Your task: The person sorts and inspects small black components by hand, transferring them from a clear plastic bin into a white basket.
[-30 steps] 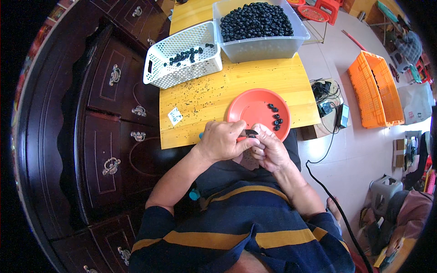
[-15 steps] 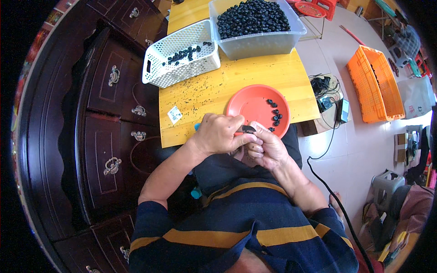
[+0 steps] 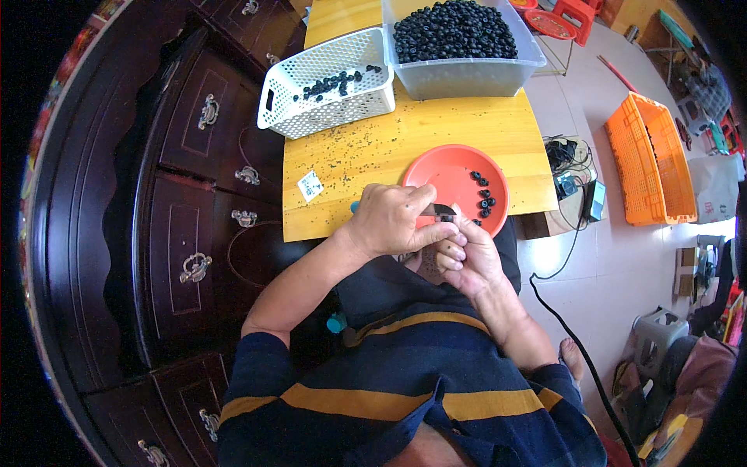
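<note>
My left hand [image 3: 383,222] is closed round a knife [image 3: 443,209]; its dark curved blade sticks out towards my right hand, and a bit of blue handle shows behind the fist. My right hand [image 3: 475,261] pinches a small black round part [image 3: 447,219] against the blade, with my left thumb close beside it. Fingers partly cover that part. Just beyond both hands, a red-orange bowl [image 3: 440,175] holds several small black ring-shaped parts [image 3: 484,193] along its right side.
On the yellow table [image 3: 443,121] stand a white perforated basket [image 3: 331,117] with some black parts and a clear bin [image 3: 463,82] heaped with them. Black scraps and a white label [image 3: 310,186] lie near. Dark drawers [image 3: 194,268] flank the left; an orange crate [image 3: 650,159] stands right.
The whole view has shifted, so the table and bowl appear slightly further right. My hands keep their hold on the knife and the black part, with the blade now showing more.
</note>
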Available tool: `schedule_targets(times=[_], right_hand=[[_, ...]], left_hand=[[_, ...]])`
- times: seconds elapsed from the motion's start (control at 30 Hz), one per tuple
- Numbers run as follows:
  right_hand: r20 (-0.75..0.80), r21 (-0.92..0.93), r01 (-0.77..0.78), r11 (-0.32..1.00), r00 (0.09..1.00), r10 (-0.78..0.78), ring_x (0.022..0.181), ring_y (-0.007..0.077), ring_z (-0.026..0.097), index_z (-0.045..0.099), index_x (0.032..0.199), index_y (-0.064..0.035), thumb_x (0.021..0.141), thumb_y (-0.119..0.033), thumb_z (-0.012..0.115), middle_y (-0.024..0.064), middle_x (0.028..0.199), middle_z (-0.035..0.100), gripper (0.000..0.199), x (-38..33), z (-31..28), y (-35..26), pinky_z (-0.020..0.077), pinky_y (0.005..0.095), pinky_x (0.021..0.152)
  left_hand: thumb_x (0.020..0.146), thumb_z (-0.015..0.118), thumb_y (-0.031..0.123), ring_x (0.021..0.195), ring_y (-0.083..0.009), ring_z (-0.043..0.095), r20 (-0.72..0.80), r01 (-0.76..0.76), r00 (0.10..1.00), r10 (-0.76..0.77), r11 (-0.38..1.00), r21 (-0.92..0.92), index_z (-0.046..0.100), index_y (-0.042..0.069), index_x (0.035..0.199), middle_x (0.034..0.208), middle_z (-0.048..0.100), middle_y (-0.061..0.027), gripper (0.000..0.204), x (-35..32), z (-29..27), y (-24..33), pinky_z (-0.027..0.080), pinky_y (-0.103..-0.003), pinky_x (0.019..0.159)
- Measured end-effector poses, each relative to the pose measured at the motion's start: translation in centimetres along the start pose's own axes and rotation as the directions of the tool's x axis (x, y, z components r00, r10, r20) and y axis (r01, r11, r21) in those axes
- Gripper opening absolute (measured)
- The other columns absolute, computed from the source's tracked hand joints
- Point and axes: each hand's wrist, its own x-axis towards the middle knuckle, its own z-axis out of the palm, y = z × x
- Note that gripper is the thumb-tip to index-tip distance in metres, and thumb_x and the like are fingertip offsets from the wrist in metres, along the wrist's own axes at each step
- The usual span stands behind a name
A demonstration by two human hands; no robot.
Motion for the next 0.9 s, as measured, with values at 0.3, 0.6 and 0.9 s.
schedule_targets(times=[0.3, 0.6, 0.9], right_hand=[[0.032, -0.034, 0.018, 0.999, 0.999, -0.017, 0.049, 0.0043, 0.04, 0.055, 0.093, -0.0138, 0.107, -0.037, 0.054, -0.0074, 0.065, 0.042, 0.027, 0.5, -0.8, 0.0, 0.0307, 0.0198, 0.04], [0.03, -0.013, 0.051, 0.999, 0.998, -0.051, 0.05, 0.0036, 0.037, 0.056, 0.094, -0.015, 0.107, -0.036, 0.055, -0.0078, 0.065, 0.041, 0.025, 0.7, -0.2, 0.2, 0.0287, 0.0189, 0.041], [0.058, 0.115, -0.041, 0.992, 0.998, 0.034, 0.055, 0.0053, 0.039, 0.059, 0.099, -0.0118, 0.107, -0.036, 0.054, -0.0058, 0.07, 0.044, 0.025, 2.2, -1.6, 0.6, 0.0316, 0.0196, 0.045]], left_hand=[[0.087, 0.073, 0.053, 0.056, -0.0272, 0.069, 0.066, 0.017, 0.998, -0.017, 1.0, 0.006, 0.059, 0.008, 0.077, 0.064, 0.067, -0.0074, 0.048, 0.0, 0.3, -0.3, 0.054, -0.039, 0.05], [0.089, 0.075, 0.039, 0.059, -0.0287, 0.07, 0.066, 0.006, 0.998, -0.004, 1.0, -0.026, 0.063, 0.009, 0.086, 0.063, 0.065, -0.0091, 0.033, 0.4, 0.2, 0.1, 0.053, -0.04, 0.051], [0.087, 0.079, 0.024, 0.062, -0.0262, 0.071, 0.084, 0.141, 0.988, -0.131, 0.981, -0.131, 0.07, 0.011, 0.099, 0.072, 0.07, -0.01, 0.02, 0.9, -0.7, -0.6, 0.054, -0.036, 0.056]])
